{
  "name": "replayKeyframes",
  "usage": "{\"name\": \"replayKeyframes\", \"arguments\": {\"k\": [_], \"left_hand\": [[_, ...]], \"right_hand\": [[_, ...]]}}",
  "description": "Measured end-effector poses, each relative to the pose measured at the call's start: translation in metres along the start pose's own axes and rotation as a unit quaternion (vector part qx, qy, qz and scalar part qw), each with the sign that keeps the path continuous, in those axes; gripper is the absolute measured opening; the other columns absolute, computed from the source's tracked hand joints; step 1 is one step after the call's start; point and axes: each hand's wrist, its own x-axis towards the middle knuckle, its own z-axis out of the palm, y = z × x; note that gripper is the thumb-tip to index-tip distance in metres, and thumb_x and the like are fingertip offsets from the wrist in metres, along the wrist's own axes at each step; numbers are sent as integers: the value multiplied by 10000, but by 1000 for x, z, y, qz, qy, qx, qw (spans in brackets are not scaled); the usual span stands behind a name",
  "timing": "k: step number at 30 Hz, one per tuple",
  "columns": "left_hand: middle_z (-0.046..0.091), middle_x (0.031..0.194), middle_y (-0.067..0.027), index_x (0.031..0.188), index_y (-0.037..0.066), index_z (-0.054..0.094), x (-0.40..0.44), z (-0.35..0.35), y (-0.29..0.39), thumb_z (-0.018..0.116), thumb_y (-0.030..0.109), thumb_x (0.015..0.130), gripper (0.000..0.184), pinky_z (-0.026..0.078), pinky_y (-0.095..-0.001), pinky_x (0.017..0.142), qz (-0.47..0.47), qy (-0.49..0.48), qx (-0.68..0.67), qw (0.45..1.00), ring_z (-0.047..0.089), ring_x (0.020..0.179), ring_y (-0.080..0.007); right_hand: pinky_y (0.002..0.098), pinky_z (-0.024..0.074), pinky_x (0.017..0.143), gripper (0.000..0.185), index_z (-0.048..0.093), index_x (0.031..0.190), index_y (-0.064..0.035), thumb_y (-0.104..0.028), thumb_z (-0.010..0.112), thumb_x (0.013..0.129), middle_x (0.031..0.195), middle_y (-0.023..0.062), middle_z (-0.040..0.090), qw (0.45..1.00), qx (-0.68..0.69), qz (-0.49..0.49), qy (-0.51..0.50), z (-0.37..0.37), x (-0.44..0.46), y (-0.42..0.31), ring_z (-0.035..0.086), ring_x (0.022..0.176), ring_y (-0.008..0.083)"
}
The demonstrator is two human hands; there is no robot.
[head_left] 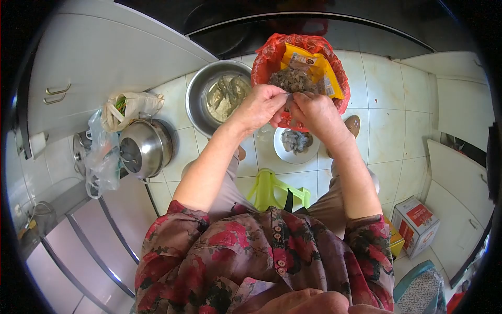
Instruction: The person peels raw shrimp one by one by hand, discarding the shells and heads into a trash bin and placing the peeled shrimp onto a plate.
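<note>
My left hand (259, 108) and my right hand (319, 115) meet over the near side of a bin lined with a red plastic bag (263, 58). Pinched between the fingertips of both is a small greyish shrimp (288, 100), mostly covered by the fingers. Shrimp shells and heads (289, 79) are heaped in the bin beside a yellow packet (330, 77). Just below my hands, a white plate (283, 153) holds peeled shrimp (297, 143). To the left, unpeeled shrimp (229, 93) lie in shallow water in a steel basin (195, 102).
A green plastic stool (265, 191) shows between my legs. Left of the basin stand a steel pot (144, 149), a cloth bag with greens (137, 107) and a clear plastic bag (99, 167). Cabinets (99, 57) line the sides; a carton (415, 225) sits at lower right.
</note>
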Motion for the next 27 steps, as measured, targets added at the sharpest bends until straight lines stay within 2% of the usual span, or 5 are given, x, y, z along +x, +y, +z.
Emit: {"name": "replayKeyframes", "arguments": {"k": [9,11,18,23,27], "left_hand": [[600,696,-9,881,13,626,0,4,-3,453,187,960,258,527,-236,555,-44,-23,-32,998,592,596,-92],[626,759,-27,938,6,631,2,3,-7,447,176,959,251,554,-252,607,-49,-36,-56,997,625,657,-109],[653,812,-52,1014,-14,631,3,9,-12,457,148,965,242,566,-272,650,-41,-38,-73,996,651,709,-127],[656,818,-61,1040,-23,626,5,12,-15,469,100,960,214,567,-274,659,-5,-41,-39,998,652,710,-134],[657,818,-64,1047,-22,624,0,10,-6,462,93,965,216,567,-273,658,-21,-38,-43,998,654,716,-134]], "right_hand": [[413,513,558,82,552,798,-20,-93,581,822,652,176,607,999,-4,-23,-39,-11,-3,-5,627,616,348],[372,545,564,74,558,812,-10,-58,577,759,674,147,633,989,-96,-75,-88,-14,-4,-4,669,630,278],[377,545,581,93,584,829,0,-21,567,740,717,173,645,991,-69,-43,-106,-19,-7,-5,669,642,297],[386,544,588,68,601,787,0,-45,582,740,660,162,638,987,-87,-35,-132,-19,-7,-7,665,639,318],[401,534,584,95,608,799,2,-66,591,735,653,177,626,991,-45,-6,-128,-18,-3,-3,653,636,345]]}}
